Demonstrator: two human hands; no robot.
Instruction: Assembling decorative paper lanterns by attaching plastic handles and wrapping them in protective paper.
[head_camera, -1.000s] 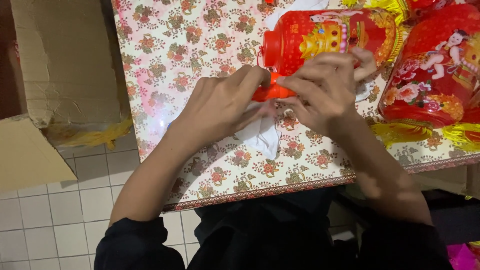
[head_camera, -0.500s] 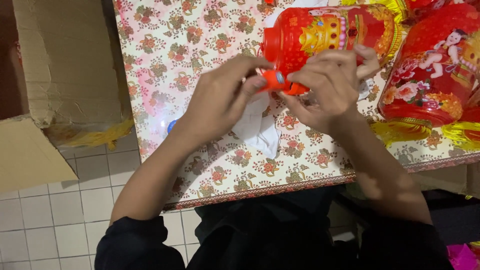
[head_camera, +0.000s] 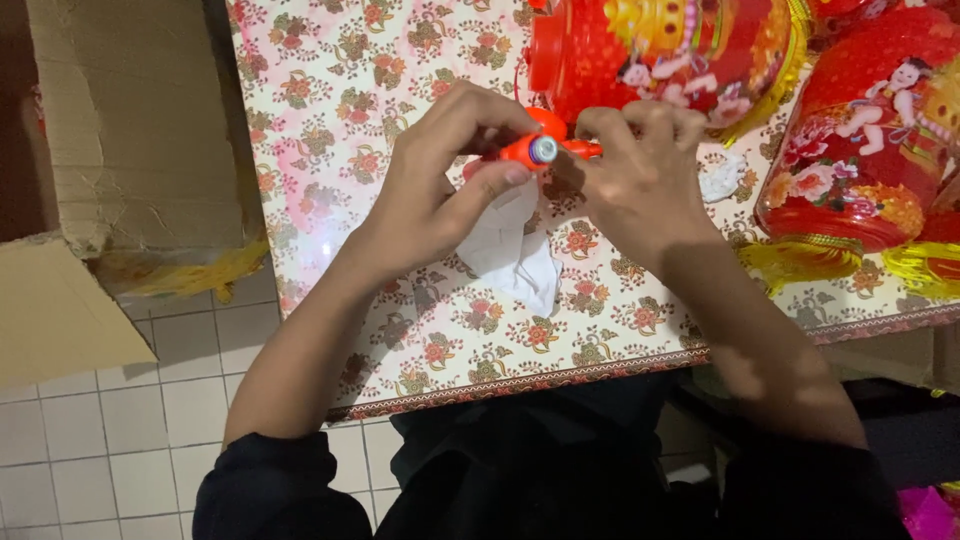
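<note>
Orange small tube (head_camera: 545, 150) lying crosswise, metal end facing camera, both hands' fingers (head_camera: 500, 180) pinching it

The table's floral cover (head_camera: 400, 330) looks like glossy, smooth plastic sheet. 2 red lanterns (head_camera: 680, 50) shine like plastic (fringes yellow, thready). The cardboard box (head_camera: 130, 120) is matt, rough.

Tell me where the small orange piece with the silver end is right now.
In the head view, the small orange piece sits upper centre, pinched between the left hand and right hand, above the white tissue, just below the red lantern.
</note>
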